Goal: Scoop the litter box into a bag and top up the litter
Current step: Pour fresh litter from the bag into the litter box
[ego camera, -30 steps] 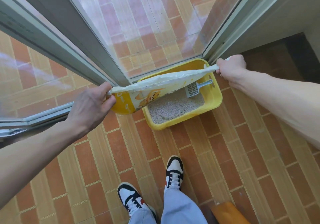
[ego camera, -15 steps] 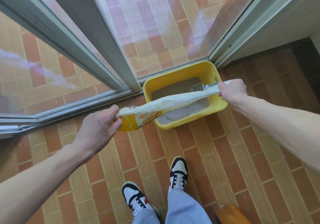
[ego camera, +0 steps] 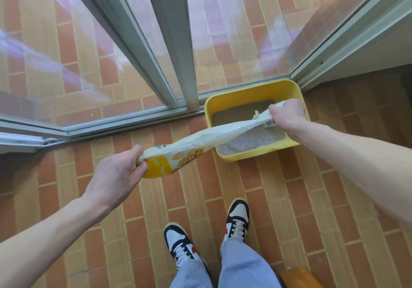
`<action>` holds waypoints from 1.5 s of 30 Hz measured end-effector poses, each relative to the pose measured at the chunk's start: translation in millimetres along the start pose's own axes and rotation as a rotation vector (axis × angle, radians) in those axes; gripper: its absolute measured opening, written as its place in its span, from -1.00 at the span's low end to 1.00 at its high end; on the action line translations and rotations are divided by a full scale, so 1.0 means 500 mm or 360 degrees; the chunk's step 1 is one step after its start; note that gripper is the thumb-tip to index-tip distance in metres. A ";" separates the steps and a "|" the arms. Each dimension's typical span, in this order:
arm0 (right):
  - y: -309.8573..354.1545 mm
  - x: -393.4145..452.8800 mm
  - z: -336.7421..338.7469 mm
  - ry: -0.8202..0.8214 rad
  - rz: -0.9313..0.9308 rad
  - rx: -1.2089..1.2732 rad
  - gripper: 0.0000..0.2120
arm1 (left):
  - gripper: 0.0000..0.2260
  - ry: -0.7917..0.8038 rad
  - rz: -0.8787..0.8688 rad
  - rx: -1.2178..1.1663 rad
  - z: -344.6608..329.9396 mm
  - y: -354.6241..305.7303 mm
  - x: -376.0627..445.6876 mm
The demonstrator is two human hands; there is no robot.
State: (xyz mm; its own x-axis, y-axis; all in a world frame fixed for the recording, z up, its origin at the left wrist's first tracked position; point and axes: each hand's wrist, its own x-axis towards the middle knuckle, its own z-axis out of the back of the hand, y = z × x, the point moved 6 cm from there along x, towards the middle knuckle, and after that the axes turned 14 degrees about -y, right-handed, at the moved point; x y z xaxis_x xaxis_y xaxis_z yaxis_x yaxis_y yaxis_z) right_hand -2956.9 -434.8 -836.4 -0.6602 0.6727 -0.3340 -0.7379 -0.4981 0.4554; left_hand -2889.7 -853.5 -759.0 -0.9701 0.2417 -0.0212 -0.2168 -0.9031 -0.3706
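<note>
The litter bag (ego camera: 200,140) is held stretched above the floor, its mouth end over the yellow litter box (ego camera: 256,154) at two o'clock. The base is gripped by the left hand (ego camera: 116,174), the mouth end by the right hand (ego camera: 286,115). For a clean top-up, the base should be raised and the mouth kept low over the litter.

Scoop (ego camera: 269,124) — mostly hidden behind the right hand (ego camera: 286,115) and the litter bag (ego camera: 200,141); only a grey slotted corner shows. Bag print — too crumpled to read. Orange-brown object (ego camera: 298,277) cut off by the bottom edge; identity undetermined. Both forearms leave the frame.
</note>
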 end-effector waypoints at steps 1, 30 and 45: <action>0.011 -0.003 -0.007 0.0006 0.0014 -0.0005 -0.78 | -0.66 0.0010 0.0020 0.0002 0.003 0.007 -0.008; 0.031 0.049 0.008 -0.0078 -0.0004 0.0072 -0.79 | -0.81 -0.0143 0.0142 -0.0024 -0.015 0.006 0.009; -0.100 0.105 0.084 -0.0142 -0.0349 0.0239 -0.83 | -0.81 -0.0159 -0.0160 0.0004 -0.022 -0.104 0.098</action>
State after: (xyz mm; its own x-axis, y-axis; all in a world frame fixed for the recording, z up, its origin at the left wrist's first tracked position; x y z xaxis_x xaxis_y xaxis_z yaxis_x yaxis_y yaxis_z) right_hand -2948.8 -351.6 -842.1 -0.4670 0.8045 -0.3671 -0.8286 -0.2531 0.4994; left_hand -2925.0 -790.6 -750.8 -0.9495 0.2944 0.1083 -0.3135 -0.8770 -0.3642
